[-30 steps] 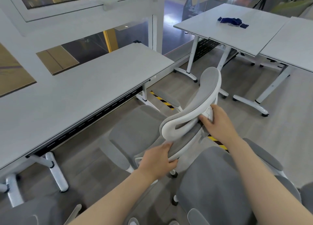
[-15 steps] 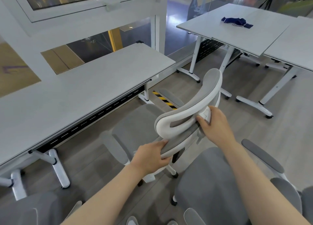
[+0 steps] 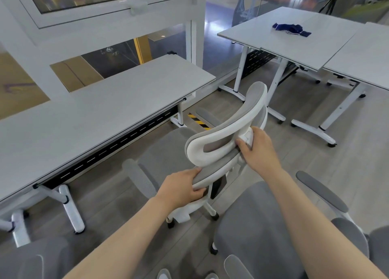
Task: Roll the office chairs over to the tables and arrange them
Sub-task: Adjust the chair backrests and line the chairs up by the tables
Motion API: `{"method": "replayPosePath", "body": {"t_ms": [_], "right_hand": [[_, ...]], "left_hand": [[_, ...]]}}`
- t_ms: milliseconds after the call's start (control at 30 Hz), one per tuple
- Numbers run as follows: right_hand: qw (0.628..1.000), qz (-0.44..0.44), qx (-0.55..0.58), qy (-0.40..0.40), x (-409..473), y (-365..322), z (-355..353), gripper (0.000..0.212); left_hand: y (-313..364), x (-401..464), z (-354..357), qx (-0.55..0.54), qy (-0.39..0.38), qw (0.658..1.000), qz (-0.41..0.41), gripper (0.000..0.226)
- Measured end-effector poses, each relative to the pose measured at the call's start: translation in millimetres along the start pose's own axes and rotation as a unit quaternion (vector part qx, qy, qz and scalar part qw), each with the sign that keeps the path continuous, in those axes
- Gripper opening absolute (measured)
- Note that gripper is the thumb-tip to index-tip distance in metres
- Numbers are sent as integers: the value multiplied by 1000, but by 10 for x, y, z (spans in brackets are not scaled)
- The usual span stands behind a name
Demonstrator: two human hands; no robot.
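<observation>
Beside the long bench (image 3: 101, 118), both hands grip the chair (image 3: 227, 135) back: left hand (image 3: 182, 187) curled on its lower edge, right hand (image 3: 257, 150) clasping the frame.

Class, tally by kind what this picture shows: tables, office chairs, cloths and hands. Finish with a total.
Tables: 3: near table, far table, right table.
Office chairs: 4 at least: held chair, nearest chair, bottom-left chair, right-edge chair.
Blue cloth: 1, on the far table.
Hands: 2: left hand, right hand, both gripping the held chair.
Total: 10.
</observation>
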State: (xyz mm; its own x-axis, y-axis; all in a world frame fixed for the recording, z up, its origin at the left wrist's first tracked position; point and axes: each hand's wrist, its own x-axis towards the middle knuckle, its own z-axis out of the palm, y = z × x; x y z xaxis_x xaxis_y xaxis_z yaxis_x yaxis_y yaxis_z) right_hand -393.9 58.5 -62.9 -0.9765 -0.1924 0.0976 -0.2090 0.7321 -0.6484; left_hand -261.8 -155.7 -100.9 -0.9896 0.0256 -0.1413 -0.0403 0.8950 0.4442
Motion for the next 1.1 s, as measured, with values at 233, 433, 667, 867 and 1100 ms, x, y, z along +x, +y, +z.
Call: {"method": "replayPosePath", "body": {"t_ms": [233, 433, 667, 867, 1100], "right_hand": [[999, 38, -8, -35, -139, 12, -100, 69], [994, 99, -41, -15, -802, 73, -273, 75], [980, 179, -81, 40, -1812, 321, -487, 70], [954, 251, -141, 89, -2750, 656, -808, 54], [922, 260, -153, 244, -3792, 781, -1294, 51]], "left_hand": [[-57, -13, 1, -26, 23, 999, 21, 50], [-182, -135, 38, -9, 57, 996, 69, 58], [-210, -423, 107, 17, 128, 977, 169, 59], [217, -555, 332, 40, 60, 963, 259, 60], [1008, -724, 783, 62, -29, 931, 358, 64]]}}
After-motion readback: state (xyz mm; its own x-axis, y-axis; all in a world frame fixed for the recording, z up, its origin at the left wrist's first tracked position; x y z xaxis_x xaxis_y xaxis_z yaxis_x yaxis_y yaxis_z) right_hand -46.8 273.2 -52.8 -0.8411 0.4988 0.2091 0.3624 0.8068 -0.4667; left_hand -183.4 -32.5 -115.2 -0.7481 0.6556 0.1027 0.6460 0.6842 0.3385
